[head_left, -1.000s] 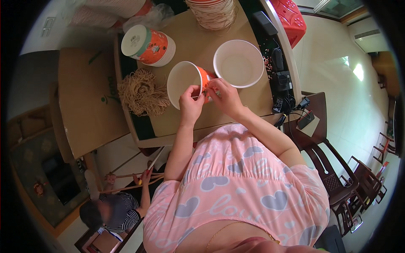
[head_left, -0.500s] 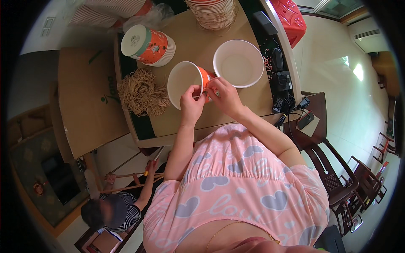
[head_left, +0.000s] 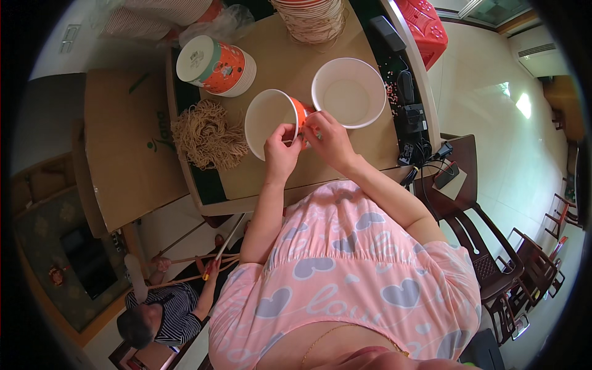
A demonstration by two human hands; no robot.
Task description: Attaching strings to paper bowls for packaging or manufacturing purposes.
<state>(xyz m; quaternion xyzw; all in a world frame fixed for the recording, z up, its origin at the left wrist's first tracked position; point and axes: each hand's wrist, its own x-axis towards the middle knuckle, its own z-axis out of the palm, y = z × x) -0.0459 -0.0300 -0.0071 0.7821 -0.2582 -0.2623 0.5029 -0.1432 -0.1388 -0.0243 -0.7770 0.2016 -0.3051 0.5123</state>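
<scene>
A white-lined orange paper bucket (head_left: 269,121) lies tilted on the cardboard, its mouth toward the left. My left hand (head_left: 282,153) pinches its rim, with fingertips at the inside edge and the thumb close to the outer wall. Against the bucket's orange side, my right hand (head_left: 332,143) is closed in a pinch; what it holds is too small to make out. Both hands' fingertips nearly meet. Just beyond my right hand another white paper bucket (head_left: 349,94) stands upright and open. To the left lies a tangled heap of beige cords (head_left: 208,134).
Behind are an upturned stack of printed buckets (head_left: 223,68) and a stack with cords hanging (head_left: 309,20). Small pink pieces (head_left: 391,92) and black adapters (head_left: 412,118) line the right edge. A cardboard box (head_left: 126,148) stands left; another person (head_left: 166,311) sits lower left holding a long tool.
My hands shift only slightly, and the bucket stays in place. The other person at lower left has leaned back, and the long tool in their hand has swung.
</scene>
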